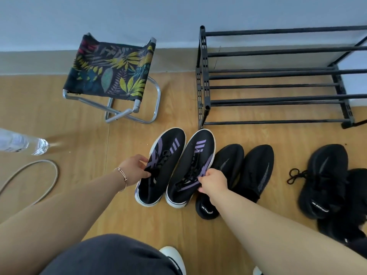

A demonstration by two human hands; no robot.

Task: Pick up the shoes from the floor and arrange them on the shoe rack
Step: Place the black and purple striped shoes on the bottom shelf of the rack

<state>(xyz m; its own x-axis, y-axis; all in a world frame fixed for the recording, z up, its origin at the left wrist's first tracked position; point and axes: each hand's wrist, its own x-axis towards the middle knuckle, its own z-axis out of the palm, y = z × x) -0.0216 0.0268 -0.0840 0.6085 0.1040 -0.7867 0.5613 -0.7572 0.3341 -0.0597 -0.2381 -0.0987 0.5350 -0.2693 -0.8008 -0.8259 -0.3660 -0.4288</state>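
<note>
Closest in, a dark-clothed knee [111, 255] and a white shoe toe [172, 255] sit at the bottom edge, with both bare forearms reaching out over the wood floor [49, 100].

The left hand [135, 167], bracelet [122, 178] on the wrist, has its fingers pinched on the collar of the left purple-striped sneaker [160, 165]. The right hand [213, 182] is pinched the same way on the collar edge of the right purple-striped sneaker [192, 167]. The hands are apart, one shoe each, and the two sneakers sit side by side, touching. Can't tell if they're lifted or still on the floor.

Just right of the right hand there's a black knit pair [246, 169], partly tucked under that wrist. Further right, well apart, is another black pair [325, 179] with loose laces.

Off to the left of the left hand: a hoop [53, 175] and a plastic bottle [23, 143] lying down.

Beyond the hands, the black shoe rack [278, 76] stands against the wall with bare bars, and a leaf-print folding stool [113, 74] sits beyond the left hand.
</note>
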